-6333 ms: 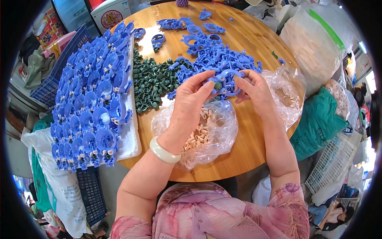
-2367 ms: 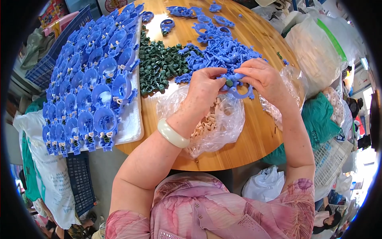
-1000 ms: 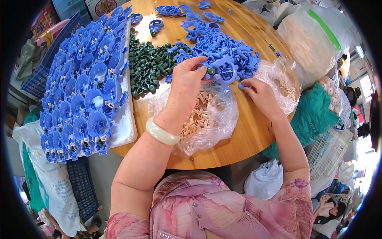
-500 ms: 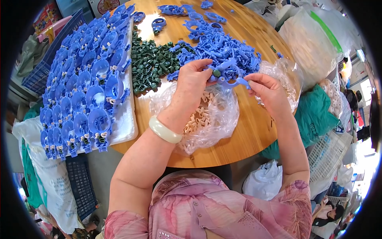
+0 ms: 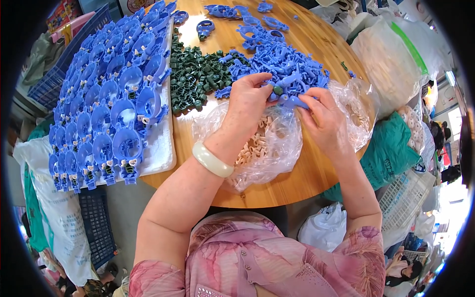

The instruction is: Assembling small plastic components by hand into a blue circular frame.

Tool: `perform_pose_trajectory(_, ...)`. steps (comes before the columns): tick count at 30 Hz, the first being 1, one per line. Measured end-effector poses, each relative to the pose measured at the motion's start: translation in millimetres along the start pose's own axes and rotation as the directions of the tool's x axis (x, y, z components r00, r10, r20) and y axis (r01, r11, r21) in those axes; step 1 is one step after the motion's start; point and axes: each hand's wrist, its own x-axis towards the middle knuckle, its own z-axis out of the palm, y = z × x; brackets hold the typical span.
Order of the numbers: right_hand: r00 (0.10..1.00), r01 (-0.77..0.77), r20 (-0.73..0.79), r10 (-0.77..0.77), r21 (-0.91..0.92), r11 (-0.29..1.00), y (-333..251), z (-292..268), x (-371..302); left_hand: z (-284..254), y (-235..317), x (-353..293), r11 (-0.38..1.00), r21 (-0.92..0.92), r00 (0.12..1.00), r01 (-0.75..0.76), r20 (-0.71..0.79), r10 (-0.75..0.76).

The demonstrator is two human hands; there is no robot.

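Note:
My left hand (image 5: 251,99), a pale bangle (image 5: 213,159) on its wrist, pinches a blue plastic toy part (image 5: 284,98) with a dark green piece (image 5: 277,90) set in it. My right hand (image 5: 324,118) has its thumb and fingers closed on a blue limb-shaped piece (image 5: 298,102) at the right side of that part. Whether the two blue pieces are joined is hidden by my fingers. Just beyond my hands lies a heap of small blue pieces (image 5: 292,64). Under them sits a clear plastic bag (image 5: 282,148) with cream-coloured pieces (image 5: 252,151).
A white board (image 5: 166,153) on the left bears rows of blue ring-shaped assemblies (image 5: 126,143). Dark green pieces (image 5: 190,79) are piled beside it. More blue ring parts (image 5: 250,32) lie farther back. Another bag (image 5: 358,106) of pale pieces stands at the table's right edge.
My right hand has moved in toward the left and its fingers have closed farther over the blue limb piece. My left hand keeps its pinch. The whole view has shifted slightly.

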Motion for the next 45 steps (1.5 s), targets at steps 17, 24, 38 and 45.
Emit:
perform_pose_trajectory(17, 0.968, -0.250, 0.060, 0.243, 0.215, 0.944, -14.4, 2.2, 2.2, 1.7, 0.5, -2.7, 0.992, 0.089, 0.996, -0.088, -0.019, 0.090)
perform_pose_trajectory(24, 0.967, -0.253, 0.042, 0.250, 0.195, 0.948, -14.9, 6.2, -1.1, 2.3, 0.4, -3.0, 0.992, 0.091, 0.996, -0.083, -0.031, 0.086)
perform_pose_trajectory(38, 0.999, 0.022, 0.033, -0.019, -0.069, 0.997, -14.1, 4.7, 2.5, 0.9, -0.6, -3.1, 0.997, 0.079, 0.997, -0.019, -0.067, 0.024)
perform_pose_trajectory(45, 0.985, -0.162, 0.077, 0.154, 0.104, 0.981, -14.9, 4.7, -2.1, 4.1, -2.6, -4.5, 0.995, 0.086, 0.996, -0.054, -0.066, 0.060)
